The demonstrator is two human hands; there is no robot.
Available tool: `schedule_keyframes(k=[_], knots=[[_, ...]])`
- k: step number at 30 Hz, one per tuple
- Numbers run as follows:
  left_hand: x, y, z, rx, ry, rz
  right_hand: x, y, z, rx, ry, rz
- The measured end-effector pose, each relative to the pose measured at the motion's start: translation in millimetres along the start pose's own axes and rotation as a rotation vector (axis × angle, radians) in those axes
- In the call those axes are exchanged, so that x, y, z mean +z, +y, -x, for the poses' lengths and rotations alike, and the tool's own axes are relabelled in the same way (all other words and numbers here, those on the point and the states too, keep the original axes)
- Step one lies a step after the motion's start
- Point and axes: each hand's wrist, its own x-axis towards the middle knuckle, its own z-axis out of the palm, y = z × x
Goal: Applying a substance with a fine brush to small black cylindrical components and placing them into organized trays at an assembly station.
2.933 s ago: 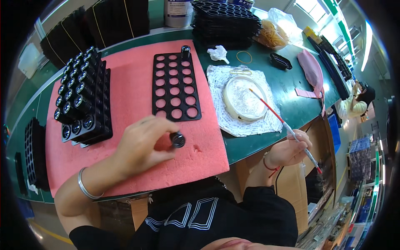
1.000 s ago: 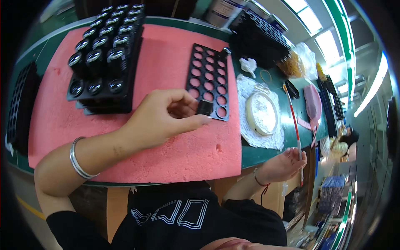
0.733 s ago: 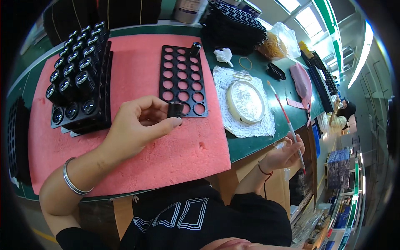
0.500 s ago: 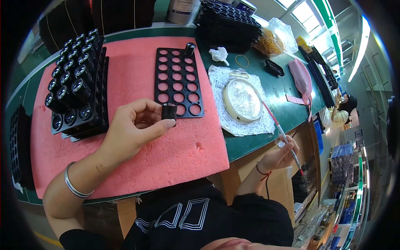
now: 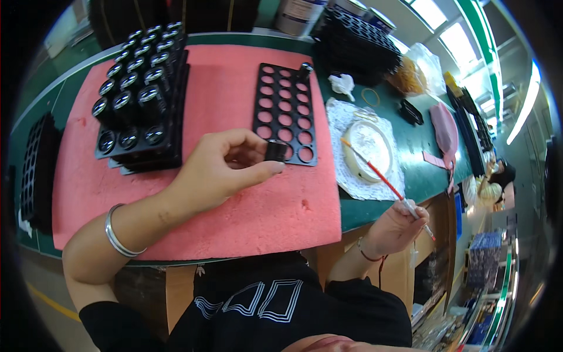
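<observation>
Between the thumb and fingers of my left hand [image 5: 234,161] is a small black cylinder [image 5: 275,151], held over the near edge of a black tray with round holes [image 5: 285,126]. One similar shiny cylinder [image 5: 305,71] stands at the tray's far right corner; pink shows through the other visible holes. My right hand [image 5: 399,226] grips a thin red-and-white brush [image 5: 384,177]. The brush's yellowish tip is at the left rim of a round shallow dish [image 5: 356,165], which holds something pale and glossy.
A pink foam mat [image 5: 234,234] lies under the trays. At left, stacked black trays [image 5: 170,155] carry several shiny black cylinders [image 5: 132,79]. The dish sits on printed paper [image 5: 334,126]. Behind are crumpled tissue [image 5: 341,85], black stacked trays [image 5: 358,50] and a bag of rubber bands [image 5: 413,76].
The whole view has shifted, so the mat and trays appear farther right. The brush tip has moved from the dish's right side to its left rim. My left hand still holds the cylinder.
</observation>
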Motion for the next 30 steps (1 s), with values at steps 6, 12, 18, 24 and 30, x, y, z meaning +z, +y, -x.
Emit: schedule_keyframes(k=[6,12,18,24,30], knots=[[-2,1,2,0.027,-0.042,0.046,15,12,9,0.115,-0.236,0.068],[-5,0,3,0.035,-0.055,0.000,13,13,11,0.151,-0.277,-0.005],[-7,-2,2,0.049,-0.079,-0.020,13,16,10,0.115,-0.284,0.066],[-5,-1,2,0.108,-0.124,0.012,14,15,9,0.115,-0.267,0.091],[-6,-5,3,0.139,-0.166,0.019,21,17,13,0.057,-0.046,0.180]])
